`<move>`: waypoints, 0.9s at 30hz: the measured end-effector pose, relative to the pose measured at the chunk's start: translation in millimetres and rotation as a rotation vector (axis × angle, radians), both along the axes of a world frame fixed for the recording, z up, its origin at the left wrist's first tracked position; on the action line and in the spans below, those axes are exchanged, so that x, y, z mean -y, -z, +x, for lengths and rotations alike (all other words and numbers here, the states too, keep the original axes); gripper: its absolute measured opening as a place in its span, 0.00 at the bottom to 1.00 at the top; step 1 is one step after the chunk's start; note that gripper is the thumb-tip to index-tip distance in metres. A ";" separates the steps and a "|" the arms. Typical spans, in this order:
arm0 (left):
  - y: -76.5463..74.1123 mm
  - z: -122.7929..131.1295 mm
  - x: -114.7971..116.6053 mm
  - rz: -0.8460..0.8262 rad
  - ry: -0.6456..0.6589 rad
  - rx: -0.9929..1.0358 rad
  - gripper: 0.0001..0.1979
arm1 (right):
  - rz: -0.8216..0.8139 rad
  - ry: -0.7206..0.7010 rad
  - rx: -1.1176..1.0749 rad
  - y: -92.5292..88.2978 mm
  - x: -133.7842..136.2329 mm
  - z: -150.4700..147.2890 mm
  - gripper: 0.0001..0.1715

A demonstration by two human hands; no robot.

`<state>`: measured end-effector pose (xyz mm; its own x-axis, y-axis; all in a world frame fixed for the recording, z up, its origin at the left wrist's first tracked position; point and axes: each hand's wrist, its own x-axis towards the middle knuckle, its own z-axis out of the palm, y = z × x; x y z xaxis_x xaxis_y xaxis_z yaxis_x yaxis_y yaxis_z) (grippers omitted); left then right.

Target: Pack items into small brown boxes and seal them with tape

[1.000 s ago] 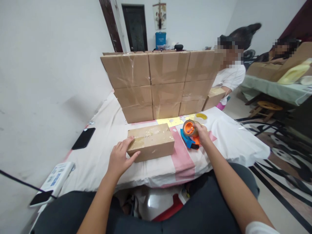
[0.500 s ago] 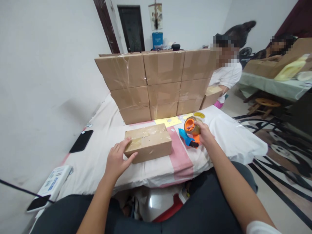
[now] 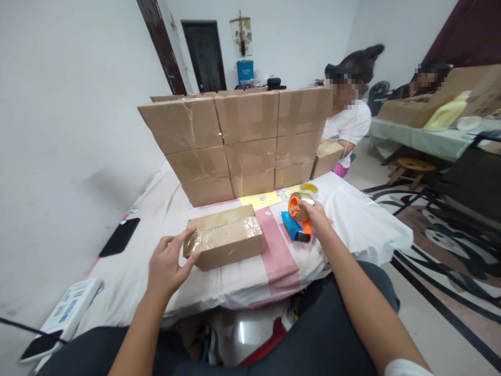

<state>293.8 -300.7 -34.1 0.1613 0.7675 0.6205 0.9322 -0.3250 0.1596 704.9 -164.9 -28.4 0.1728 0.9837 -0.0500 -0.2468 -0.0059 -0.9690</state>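
While the left grip lies spread against the left end of a carton, the right grip clasps a tape dispenser near the carton's other end.

The carton I touch is matt cardboard, with glossy tape across its top. Right of the carton, my tape dispenser looks like smooth plastic, and beneath the carton I see creased, matt cloth.
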 end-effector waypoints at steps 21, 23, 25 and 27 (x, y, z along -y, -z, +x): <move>21.9 -15.6 -14.3 0.052 0.083 -0.031 0.24 | 0.051 -0.164 0.094 27.3 -8.9 -2.9 0.33; 23.7 -16.9 -15.6 0.070 0.117 -0.048 0.24 | 0.047 -0.164 0.106 31.5 -11.3 -5.1 0.34; 24.9 -17.7 -16.4 0.082 0.130 -0.048 0.23 | 0.040 -0.167 0.110 35.0 -12.3 -7.6 0.35; 25.8 -18.1 -17.2 0.093 0.137 -0.041 0.22 | 0.036 -0.177 0.109 38.6 -12.4 -10.3 0.35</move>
